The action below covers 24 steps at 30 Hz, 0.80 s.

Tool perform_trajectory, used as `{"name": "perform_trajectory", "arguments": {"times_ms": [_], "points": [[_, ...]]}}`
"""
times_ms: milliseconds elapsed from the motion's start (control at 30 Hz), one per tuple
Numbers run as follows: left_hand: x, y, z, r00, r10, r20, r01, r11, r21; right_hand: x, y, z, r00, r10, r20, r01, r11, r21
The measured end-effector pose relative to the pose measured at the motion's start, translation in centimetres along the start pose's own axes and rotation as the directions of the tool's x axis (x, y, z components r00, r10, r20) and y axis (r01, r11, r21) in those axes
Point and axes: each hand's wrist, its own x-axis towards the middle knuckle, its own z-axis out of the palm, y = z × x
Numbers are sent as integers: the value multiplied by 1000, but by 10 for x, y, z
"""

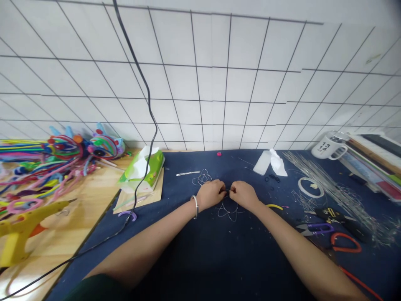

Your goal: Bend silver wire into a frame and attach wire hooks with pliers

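Observation:
My left hand (212, 194), with a silver bangle at the wrist, is closed in a pinch. Close beside it, my right hand (244, 195) is pinched too, fingertips facing the left ones across a small gap. Between and below them hangs a thin looped wire flower (231, 215), its upper part running up to my fingertips. The exact grip point is too fine to make out. A second looped wire flower (204, 178) lies on the dark blue cloth (232, 259), just behind my left hand.
Left are a tissue pack (142, 169), a yellow glue gun (21, 230) and a black cable (148, 96). Right lie purple-handled scissors (319, 228), black-handled pliers (335, 215), a wire coil (310, 188), a bundle of wires (332, 188) and a white mug (328, 146).

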Motion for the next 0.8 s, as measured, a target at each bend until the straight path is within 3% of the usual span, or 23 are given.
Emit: {"name": "perform_trajectory", "arguments": {"times_ms": [433,633,800], "points": [[-4,-4,4,995,-103,-18,95,965,-243,-6,-9,0,998,-41,-46,45,994,101],[-6,2,12,983,-159,-88,98,869,-484,-9,-13,2,998,0,-61,7,993,115],[-6,0,14,984,-178,-17,131,784,-607,-11,-14,2,995,59,-77,-50,992,114]]}}
